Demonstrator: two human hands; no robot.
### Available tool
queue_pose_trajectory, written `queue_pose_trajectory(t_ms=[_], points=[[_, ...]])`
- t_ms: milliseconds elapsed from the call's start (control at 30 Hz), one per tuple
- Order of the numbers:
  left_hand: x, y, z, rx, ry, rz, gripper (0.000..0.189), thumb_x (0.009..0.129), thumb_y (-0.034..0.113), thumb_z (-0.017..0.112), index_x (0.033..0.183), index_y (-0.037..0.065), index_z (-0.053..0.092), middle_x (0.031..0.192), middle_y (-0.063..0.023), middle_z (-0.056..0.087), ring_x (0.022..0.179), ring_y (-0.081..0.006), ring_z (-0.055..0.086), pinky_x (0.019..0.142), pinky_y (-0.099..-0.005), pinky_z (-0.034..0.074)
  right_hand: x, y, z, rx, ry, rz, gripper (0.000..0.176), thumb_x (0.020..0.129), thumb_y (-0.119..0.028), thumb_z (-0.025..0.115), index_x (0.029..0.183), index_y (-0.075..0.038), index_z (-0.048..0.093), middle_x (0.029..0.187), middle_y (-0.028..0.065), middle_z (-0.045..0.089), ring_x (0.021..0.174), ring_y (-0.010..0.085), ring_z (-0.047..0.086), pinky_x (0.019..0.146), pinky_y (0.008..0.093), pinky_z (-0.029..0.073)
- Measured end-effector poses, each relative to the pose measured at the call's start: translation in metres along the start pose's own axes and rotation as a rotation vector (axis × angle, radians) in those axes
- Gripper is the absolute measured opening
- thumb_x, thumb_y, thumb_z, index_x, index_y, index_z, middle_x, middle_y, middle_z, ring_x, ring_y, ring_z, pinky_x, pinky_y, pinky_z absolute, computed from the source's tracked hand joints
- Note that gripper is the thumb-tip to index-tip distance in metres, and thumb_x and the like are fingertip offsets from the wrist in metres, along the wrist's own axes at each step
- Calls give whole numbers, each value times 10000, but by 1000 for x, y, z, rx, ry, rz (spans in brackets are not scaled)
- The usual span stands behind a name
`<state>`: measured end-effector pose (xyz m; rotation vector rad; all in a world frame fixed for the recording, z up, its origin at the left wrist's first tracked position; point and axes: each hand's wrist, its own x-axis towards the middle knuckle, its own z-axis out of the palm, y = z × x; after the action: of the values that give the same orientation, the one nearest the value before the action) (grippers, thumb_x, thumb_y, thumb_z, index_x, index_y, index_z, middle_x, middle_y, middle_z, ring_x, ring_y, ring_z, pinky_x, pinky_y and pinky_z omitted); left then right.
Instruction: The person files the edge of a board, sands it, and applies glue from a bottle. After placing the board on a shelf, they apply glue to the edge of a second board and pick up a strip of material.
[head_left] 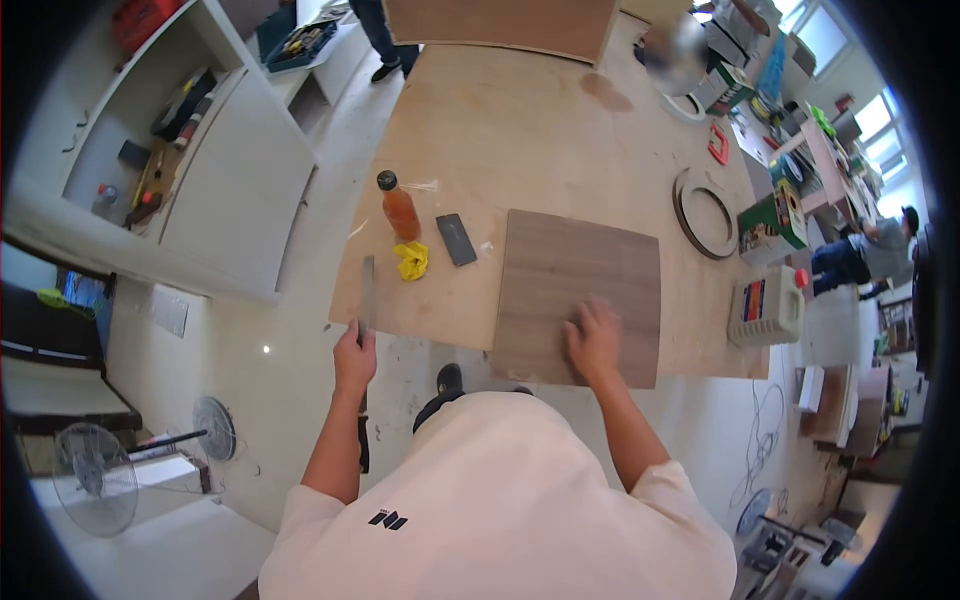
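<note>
My left hand (355,352) is closed around a long flat metal file (368,285) at the table's near left edge. The file points away from me, and its dark handle hangs down past my forearm. My right hand (595,337), slightly blurred, rests on a brown wood-grain board (565,270) with its fingers apart. The board lies flat and juts over the table's near edge. Left of it are a dark grey rectangular block (456,240), a crumpled yellow piece (411,262) and an orange bottle (401,212) with a black cap.
The light wooden table (500,130) holds rolls of edge banding (706,215), a red clamp (718,145), a green box (772,225) and a white jug (768,308) on its right. A large panel (505,22) stands at the far end. Other people are nearby.
</note>
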<state>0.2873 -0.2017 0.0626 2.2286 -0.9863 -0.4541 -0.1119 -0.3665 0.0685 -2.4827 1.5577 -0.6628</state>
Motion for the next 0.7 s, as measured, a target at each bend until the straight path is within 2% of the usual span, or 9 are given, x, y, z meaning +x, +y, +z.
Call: queue_pose_trajectory(t_ms=[33,133,233,300,400,500,600,633,700], points=[[25,-13,10,69,1,30,509,918,239,633,1314,-73,558,1120,-315,647,1062,-444,631,930,-455,507,21,-30,9,91,-56,-23,449,845,-228,726,1230,-18,625,1375,210,554,1253,425,512,1073,487,396],[94,-3,28,206,-25,29,515,908,250,624,1317,-57,556,1100,-305,639,1054,-451,615,911,-485,499,78,-89,80,278,-209,-32,561,863,-322,696,1321,-22,572,1455,197,494,1305,376,490,1092,492,391],[140,11,42,229,16,78,494,902,230,611,1310,-42,554,1084,-299,629,1054,-456,603,895,-501,495,127,-140,107,150,-279,-29,624,856,-333,693,1373,-29,521,1458,158,498,1326,335,478,1074,459,415],[162,16,47,257,2,95,478,903,219,599,1302,-40,556,1084,-299,633,1054,-455,605,900,-502,496,142,-154,117,99,-302,21,620,865,-312,671,1391,-34,498,1465,138,494,1332,323,472,1062,448,427],[183,23,48,294,-20,126,447,903,215,594,1273,-37,569,1088,-295,638,1057,-452,606,901,-506,497,140,-134,152,44,-323,44,524,885,-267,617,1341,-21,544,1365,130,581,1236,321,548,987,440,474],[200,36,47,322,-91,130,418,904,232,603,1237,-20,589,1105,-280,641,1047,-445,614,890,-514,504,129,-142,104,183,-334,265,411,889,-219,569,1245,-19,617,1204,143,663,1115,344,604,876,461,523],[210,65,34,461,-174,140,389,899,265,626,1189,6,616,1141,-251,634,1054,-435,611,863,-523,514,107,-120,102,511,-300,506,349,884,-231,579,1146,-18,667,1066,125,700,973,318,662,767,441,557],[211,71,31,524,-197,148,380,897,277,635,1171,15,626,1156,-240,631,1060,-431,609,853,-526,517,97,-112,99,714,-291,652,341,895,-227,572,1146,-19,670,1072,121,696,949,294,669,749,422,558],[214,52,40,485,-74,229,403,890,313,652,1178,30,643,1200,-218,613,1088,-423,586,878,-520,507,72,-93,94,1137,-259,903,327,917,-219,557,1147,-21,677,1084,113,689,902,247,683,711,385,561]])
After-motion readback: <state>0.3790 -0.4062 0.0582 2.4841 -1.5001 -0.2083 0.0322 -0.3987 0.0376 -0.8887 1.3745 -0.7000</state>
